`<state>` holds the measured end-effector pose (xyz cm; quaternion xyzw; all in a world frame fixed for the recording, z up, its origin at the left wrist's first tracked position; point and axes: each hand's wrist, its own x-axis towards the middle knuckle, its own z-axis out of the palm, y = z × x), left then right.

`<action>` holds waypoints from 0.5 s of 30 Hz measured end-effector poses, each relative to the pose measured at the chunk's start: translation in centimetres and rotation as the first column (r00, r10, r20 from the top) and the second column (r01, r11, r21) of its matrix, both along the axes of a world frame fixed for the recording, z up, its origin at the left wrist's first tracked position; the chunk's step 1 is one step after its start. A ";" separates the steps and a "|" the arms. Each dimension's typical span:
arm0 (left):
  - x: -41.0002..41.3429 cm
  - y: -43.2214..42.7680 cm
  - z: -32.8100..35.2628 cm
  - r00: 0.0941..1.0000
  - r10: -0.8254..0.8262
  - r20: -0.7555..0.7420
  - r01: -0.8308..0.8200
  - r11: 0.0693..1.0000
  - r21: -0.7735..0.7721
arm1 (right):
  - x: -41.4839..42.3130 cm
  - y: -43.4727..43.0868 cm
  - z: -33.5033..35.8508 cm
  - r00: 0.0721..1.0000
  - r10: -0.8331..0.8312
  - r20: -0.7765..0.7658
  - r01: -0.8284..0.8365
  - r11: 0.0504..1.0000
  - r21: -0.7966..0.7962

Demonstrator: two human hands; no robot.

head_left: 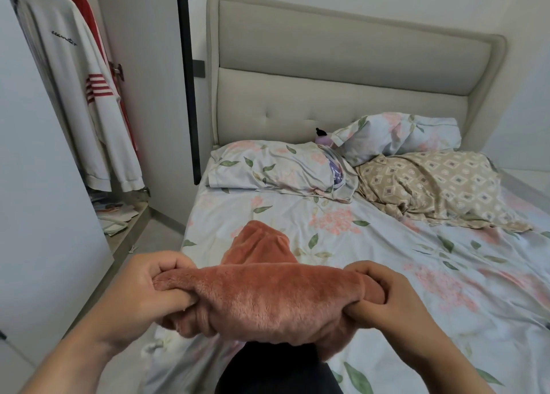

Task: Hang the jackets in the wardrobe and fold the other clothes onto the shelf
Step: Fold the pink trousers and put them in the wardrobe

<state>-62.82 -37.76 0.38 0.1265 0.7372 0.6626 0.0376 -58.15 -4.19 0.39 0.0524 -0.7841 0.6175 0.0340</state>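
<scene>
Head view. Folding step, by the look of it, with a fleece stretched between both hands over the near edge of the bed. Gripped at one end by the left hand, fingers curled under the plush and thumb on top; gripped at the other end by the right hand, closed round it in the same way. Far part trailing onto the sheet, near part sagging below the hands.

To do it well: pull taut and level so nothing bunches. Lay flat on the sheet before folding rather than folding in the air, thick pile being likely to slip and spring open. Find the seams first, match edges, press each crease with a flat palm.

Around, to the left: a white jacket hung in the wardrobe, a red one behind it, papers on the floor below. At the far end: headboard, two floral pillows, a beige one, something small and purple between them, too small to name. At bottom centre, a dark shape, leg or cloth, cannot tell.

In the way: probably only the narrow gap between bed and wardrobe. No shelf in sight.
</scene>
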 end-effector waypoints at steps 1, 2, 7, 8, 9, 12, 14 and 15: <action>0.0 -0.2 -0.2 1.000 -0.008 0.029 0.008 1.000 0.012 | 0.1 0.2 -0.4 1.000 0.005 0.015 -0.004 0.999 -0.049; 0.0 -0.2 -0.7 0.998 0.002 0.061 -0.004 0.999 0.032 | 0.1 0.2 -1.0 0.999 0.002 0.032 0.001 0.995 -0.096; 0.0 2.2 -5.0 0.938 0.265 0.223 -0.299 0.945 0.135 | 0.8 -0.6 -5.2 0.991 -0.048 0.122 0.062 0.992 -0.113; 0.1 2.8 -5.9 0.908 0.324 0.266 -0.366 0.922 0.128 | 1.2 -0.7 -5.9 0.990 -0.022 0.137 0.029 0.998 -0.046; 0.3 3.3 -6.5 0.881 0.357 0.309 -0.410 0.903 0.125 | 1.5 -0.8 -6.5 0.988 0.020 0.153 -0.024 0.999 0.025; 0.3 4.0 -7.4 0.872 0.359 0.333 -0.416 0.902 0.117 | 1.9 -1.3 -7.6 0.984 0.099 0.150 -0.134 0.960 0.245; 0.1 4.0 -7.4 0.888 0.338 0.311 -0.389 0.913 0.121 | 1.6 -1.6 -7.7 0.993 0.038 0.107 -0.068 0.954 0.293; 0.1 3.8 -7.5 0.900 0.311 0.306 -0.364 0.921 0.135 | 1.3 -1.7 -7.7 0.996 0.003 0.094 -0.029 0.959 0.282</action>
